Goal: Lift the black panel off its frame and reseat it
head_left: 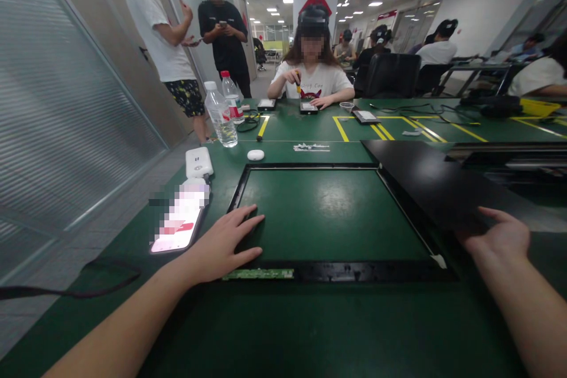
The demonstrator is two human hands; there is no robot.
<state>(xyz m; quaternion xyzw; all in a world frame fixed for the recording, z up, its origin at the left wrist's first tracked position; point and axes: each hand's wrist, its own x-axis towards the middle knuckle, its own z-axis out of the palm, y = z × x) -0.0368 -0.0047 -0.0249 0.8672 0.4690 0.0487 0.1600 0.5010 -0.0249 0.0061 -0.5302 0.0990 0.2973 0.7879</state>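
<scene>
A black rectangular frame [376, 272], like a monitor bezel, lies flat on the green table. A green circuit board strip [261, 274] sits along its near left edge. My left hand [230, 239] rests over the frame's left side, fingers spread and reaching past the inner edge. At the right, my right hand [500, 239] grips the near edge of a thin dark flat panel [425, 180], thumb on top and fingers underneath, partly hidden. The panel is tilted and overlaps the frame's right side. A whitish tab [439, 260] shows at the frame's near right corner.
To the left lie a lit phone [179, 221] and a white power bank [199, 162]. Behind them stand two bottles [221, 115]. A white earbud case [256, 155] and small scraps [311, 146] lie beyond the frame. Across the table a person [310, 74] holds a screwdriver.
</scene>
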